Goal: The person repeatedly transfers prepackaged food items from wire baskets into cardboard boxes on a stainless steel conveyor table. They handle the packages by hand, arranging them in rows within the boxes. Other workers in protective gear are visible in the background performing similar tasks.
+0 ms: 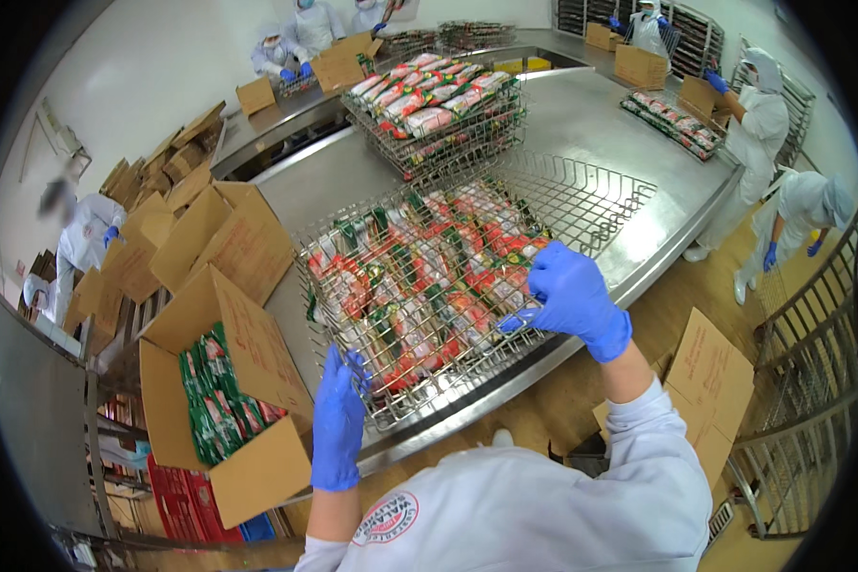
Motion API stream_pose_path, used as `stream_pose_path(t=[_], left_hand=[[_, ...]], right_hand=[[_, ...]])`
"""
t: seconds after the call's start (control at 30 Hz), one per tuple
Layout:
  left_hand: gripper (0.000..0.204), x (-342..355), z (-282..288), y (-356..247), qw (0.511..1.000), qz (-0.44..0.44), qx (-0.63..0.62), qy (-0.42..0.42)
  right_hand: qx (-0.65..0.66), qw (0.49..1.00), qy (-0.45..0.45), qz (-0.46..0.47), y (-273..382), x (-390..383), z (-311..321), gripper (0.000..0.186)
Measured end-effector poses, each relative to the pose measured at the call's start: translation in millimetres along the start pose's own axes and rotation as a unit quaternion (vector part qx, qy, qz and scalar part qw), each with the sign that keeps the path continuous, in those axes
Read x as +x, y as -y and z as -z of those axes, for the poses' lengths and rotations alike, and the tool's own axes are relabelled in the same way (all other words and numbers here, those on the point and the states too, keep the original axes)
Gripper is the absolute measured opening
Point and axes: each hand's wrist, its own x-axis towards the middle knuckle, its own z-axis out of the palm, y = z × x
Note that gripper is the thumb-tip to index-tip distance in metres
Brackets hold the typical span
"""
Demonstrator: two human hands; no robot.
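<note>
A wire basket (596, 195) lies across the near part of the steel table, in front of me. Through its mesh show several rows of plastic-wrapped packs (458, 253) in red, white and green. I cannot tell whether these packs lie inside the basket or under it. My left hand (338, 419), in a blue glove, has its fingers curled round the wires at the near left corner. On the right side, my blue-gloved right hand (582, 300) grips the basket's edge, thumb toward the near side.
An open carton (267, 486) holding green packs stands at my left, with more cartons (248, 243) behind it. Stacked wire baskets (434, 143) full of packs stand farther back on the steel table (582, 114). Co-workers stand around. Metal racks (810, 381) are at the right.
</note>
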Motion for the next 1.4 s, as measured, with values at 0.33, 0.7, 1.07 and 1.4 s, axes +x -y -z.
stream_pose_path(t=[0.33, 0.7, 1.07, 1.4], left_hand=[[0.082, -3.3, -103.3, 45.1, 0.955, -0.184, 0.219, 0.081], [0.047, 42.5, -121.0, 48.6, 0.906, -0.052, 0.292, 0.303], [0.032, -93.9, 113.4, -108.2, 0.845, -0.412, 0.277, -0.201], [0.083, -164.7, 344.1, -114.3, 0.678, -0.229, 0.631, -0.299]], right_hand=[[0.058, 0.986, -0.114, -0.11, -38.8, -124.1, -15.2, 0.046], [-0.237, 0.906, -0.005, -0.35, -259.7, -218.0, -15.7, 0.04], [0.074, 0.949, -0.141, -0.272, -50.4, -73.1, -77.7, 0.031], [0.292, 0.942, -0.013, -0.169, 211.6, 36.4, -152.4, 0.019]])
